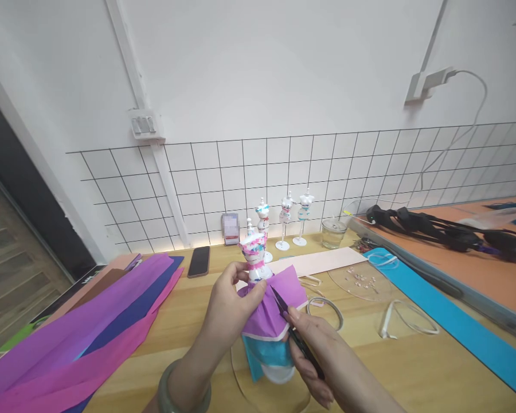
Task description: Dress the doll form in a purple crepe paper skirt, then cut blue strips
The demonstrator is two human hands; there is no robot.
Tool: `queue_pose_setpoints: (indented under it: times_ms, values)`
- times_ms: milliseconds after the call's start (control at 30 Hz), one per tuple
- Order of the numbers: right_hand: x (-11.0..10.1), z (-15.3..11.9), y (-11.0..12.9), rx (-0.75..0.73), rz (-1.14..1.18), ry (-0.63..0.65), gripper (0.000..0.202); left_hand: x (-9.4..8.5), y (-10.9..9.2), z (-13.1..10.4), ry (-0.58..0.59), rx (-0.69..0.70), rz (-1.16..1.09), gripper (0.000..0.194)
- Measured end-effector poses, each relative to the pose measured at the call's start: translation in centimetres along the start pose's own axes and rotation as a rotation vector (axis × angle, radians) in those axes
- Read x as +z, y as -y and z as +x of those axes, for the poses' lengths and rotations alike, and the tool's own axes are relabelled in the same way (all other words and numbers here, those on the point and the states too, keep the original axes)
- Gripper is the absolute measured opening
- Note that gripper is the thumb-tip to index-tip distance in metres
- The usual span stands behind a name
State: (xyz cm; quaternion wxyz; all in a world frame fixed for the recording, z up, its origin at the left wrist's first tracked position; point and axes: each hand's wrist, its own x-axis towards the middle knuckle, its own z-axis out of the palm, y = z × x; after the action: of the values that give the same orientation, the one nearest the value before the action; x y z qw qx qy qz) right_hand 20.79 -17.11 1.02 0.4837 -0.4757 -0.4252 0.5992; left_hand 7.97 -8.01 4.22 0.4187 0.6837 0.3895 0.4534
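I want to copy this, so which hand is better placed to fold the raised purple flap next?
Probably the right hand: it holds the black pointed tool, whose tip is by that purple flap. The left hand looks busy gripping the little mannequin at its waist.

With my left hand I pinch the purple skirt at the waist of a miniature dress form; a turquoise layer shows beneath. My right hand grips what look like black tweezers, tips at the purple. Behind, on my wooden desk, stand three more dress forms and a glass; coloured strips lie at left, near a phone.
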Motion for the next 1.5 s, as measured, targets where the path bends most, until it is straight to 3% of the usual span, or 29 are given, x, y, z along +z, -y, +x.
queue_pose_setpoints:
  times_ms: [400,700,1500]
  values:
    - [0.19,0.16,-0.42,-0.003,0.092,-0.054,0.052,-0.02,-0.15,-0.04,-0.052,-0.022,0.003,0.027]
    - [0.1,0.24,-0.4,-0.052,0.008,-0.022,0.062,0.15,-0.15,-0.24,-0.058,-0.012,0.01,0.027]
    - [0.21,0.46,-0.51,-0.083,0.069,-0.043,0.058,0.16,-0.14,-0.27,-0.059,-0.02,0.02,0.027]
